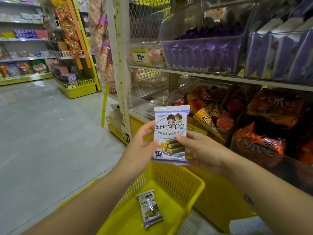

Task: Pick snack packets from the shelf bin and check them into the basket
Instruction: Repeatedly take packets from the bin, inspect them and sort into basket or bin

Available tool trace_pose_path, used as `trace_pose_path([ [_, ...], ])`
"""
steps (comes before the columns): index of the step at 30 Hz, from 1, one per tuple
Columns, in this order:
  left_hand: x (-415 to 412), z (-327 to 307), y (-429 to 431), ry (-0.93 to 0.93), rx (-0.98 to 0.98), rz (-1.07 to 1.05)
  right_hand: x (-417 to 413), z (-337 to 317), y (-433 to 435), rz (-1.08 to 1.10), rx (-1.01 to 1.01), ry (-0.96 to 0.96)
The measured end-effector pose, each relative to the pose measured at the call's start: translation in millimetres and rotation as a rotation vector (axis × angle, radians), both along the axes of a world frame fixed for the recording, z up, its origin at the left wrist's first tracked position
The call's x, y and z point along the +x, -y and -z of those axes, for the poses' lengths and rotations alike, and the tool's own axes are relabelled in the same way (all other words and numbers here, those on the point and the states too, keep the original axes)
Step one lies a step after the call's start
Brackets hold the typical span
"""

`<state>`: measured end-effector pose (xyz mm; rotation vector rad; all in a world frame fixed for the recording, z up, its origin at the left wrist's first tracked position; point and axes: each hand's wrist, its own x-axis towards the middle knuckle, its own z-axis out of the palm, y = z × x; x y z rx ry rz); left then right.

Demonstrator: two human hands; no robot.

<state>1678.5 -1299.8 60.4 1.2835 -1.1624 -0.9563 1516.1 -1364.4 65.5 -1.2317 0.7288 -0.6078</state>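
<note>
Setting: retail shop, snack aisle. Clear bins [203,53] of packets above and right of the right hand [201,150]. Yellow price tag [141,57] above the left hand [140,146]. Yellow shopping basket [169,177] below both hands. Stocked shelves [25,48] far left, across a pale floor [42,133].

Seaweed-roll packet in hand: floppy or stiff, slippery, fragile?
Likely light and fairly stiff: the packet stands upright without sagging, pinched only at its sides by the left hand and right hand. Glossy film probably slips easily. Pictured rolls suggest crushable contents.
</note>
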Motion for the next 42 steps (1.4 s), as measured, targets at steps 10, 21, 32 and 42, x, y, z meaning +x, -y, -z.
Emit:
trace_pose_path([
  [10,-10,9,0,-0.299,0.039,0.173,13,3,-10,0.076,-0.173,0.034],
  [21,-15,11,-1,-0.136,0.008,0.157,3,-1,4,0.26,-0.219,0.175],
  [32,-9,13,9,-0.337,-0.055,0.086,-1,-8,-2,0.105,-0.584,0.153],
  [42,15,3,10,-0.55,-0.013,0.006,-20,-11,6,-0.154,-0.338,0.026],
])
